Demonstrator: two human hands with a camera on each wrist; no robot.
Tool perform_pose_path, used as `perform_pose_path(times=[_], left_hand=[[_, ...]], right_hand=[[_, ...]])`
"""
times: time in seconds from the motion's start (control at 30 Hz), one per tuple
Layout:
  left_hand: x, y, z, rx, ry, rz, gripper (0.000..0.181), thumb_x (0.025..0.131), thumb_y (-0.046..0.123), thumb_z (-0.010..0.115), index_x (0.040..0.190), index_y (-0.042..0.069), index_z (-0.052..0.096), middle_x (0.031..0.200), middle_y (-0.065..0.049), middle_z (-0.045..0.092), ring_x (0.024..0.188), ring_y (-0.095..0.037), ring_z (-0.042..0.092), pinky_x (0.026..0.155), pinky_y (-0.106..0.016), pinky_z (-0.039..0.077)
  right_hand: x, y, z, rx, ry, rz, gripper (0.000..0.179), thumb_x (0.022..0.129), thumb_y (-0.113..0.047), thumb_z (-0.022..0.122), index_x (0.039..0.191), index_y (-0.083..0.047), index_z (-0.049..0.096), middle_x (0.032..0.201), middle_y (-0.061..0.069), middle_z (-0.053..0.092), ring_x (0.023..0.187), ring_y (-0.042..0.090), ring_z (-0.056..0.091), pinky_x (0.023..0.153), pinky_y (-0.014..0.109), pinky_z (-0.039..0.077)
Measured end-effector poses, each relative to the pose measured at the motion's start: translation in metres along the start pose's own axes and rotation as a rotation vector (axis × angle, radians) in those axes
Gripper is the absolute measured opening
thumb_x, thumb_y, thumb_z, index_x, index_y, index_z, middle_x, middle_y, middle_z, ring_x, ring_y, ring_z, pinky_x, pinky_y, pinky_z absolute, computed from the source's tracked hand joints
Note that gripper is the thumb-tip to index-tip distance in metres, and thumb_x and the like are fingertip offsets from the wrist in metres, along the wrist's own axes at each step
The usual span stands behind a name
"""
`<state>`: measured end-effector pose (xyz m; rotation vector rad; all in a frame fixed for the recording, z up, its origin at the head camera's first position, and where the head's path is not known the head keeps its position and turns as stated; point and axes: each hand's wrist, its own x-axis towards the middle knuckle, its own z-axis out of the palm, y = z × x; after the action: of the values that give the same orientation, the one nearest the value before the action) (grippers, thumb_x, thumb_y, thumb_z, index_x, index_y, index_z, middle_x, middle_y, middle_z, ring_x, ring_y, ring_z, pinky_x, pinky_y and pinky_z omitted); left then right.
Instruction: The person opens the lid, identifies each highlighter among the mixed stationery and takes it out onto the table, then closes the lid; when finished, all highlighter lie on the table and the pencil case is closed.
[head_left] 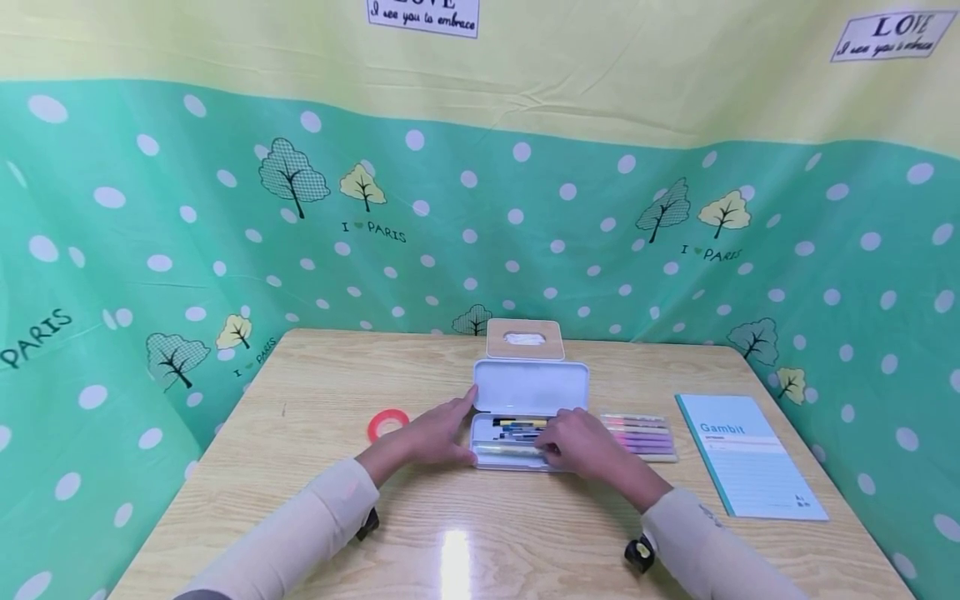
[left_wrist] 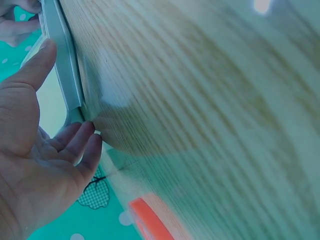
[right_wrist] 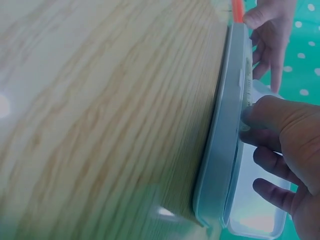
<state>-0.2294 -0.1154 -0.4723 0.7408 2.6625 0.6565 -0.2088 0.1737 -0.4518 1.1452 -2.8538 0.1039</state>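
Note:
A white pencil case [head_left: 517, 467] lies on the table with its lid [head_left: 531, 387] raised. Several pens [head_left: 521, 429] are inside, and a clear ruler-like strip [head_left: 504, 451] runs along its front wall. My left hand [head_left: 437, 431] steadies the case's left side; the left wrist view shows its thumb [left_wrist: 42, 62] on the edge and its fingers loosely extended. Over the right part of the case, my right hand [head_left: 581, 446] pinches the strip's end between thumb [right_wrist: 267, 111] and forefinger. Those fingers partly hide what they hold.
Right of the case lies a clear pack of coloured pens [head_left: 641, 437], then a light blue notebook [head_left: 750, 458]. A red tape roll [head_left: 388, 423] is behind my left wrist. The tissue box [head_left: 525, 339] stands behind the lid, against the green curtain [head_left: 450, 208].

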Motion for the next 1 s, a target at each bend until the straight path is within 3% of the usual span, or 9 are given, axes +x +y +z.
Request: perform_pose_path(times=[0.17,0.57,1.0], left_hand=[[0.001,0.000,0.000,0.007,0.002,0.008,0.123,0.084,0.050,0.080,0.165,0.012,-0.003,0.169,-0.015,0.023,0.154,-0.033,0.029,0.126,-0.045,0.030],[0.000,0.002,-0.001,0.012,0.001,-0.001,0.122,0.084,0.050,0.080,0.165,0.012,-0.003,0.169,-0.015,0.023,0.155,-0.033,0.029,0.126,-0.045,0.030],[0.000,0.002,-0.002,0.007,-0.003,-0.006,0.122,0.084,0.050,0.080,0.165,0.013,-0.003,0.170,-0.013,0.021,0.155,-0.032,0.028,0.127,-0.045,0.029]], right_hand=[[-0.007,0.007,-0.003,0.004,0.020,0.030,0.016,0.085,-0.019,0.080,0.099,-0.025,0.083,0.088,-0.011,0.077,0.071,0.004,0.052,0.066,0.021,0.047],[-0.030,0.028,-0.014,0.039,0.040,0.125,0.017,0.086,-0.019,0.079,0.102,-0.024,0.082,0.096,-0.009,0.078,0.084,0.006,0.062,0.075,0.026,0.056],[-0.053,0.050,-0.017,0.029,0.063,0.196,0.019,0.085,-0.019,0.081,0.103,-0.025,0.082,0.091,-0.010,0.077,0.084,0.008,0.063,0.072,0.024,0.057]])
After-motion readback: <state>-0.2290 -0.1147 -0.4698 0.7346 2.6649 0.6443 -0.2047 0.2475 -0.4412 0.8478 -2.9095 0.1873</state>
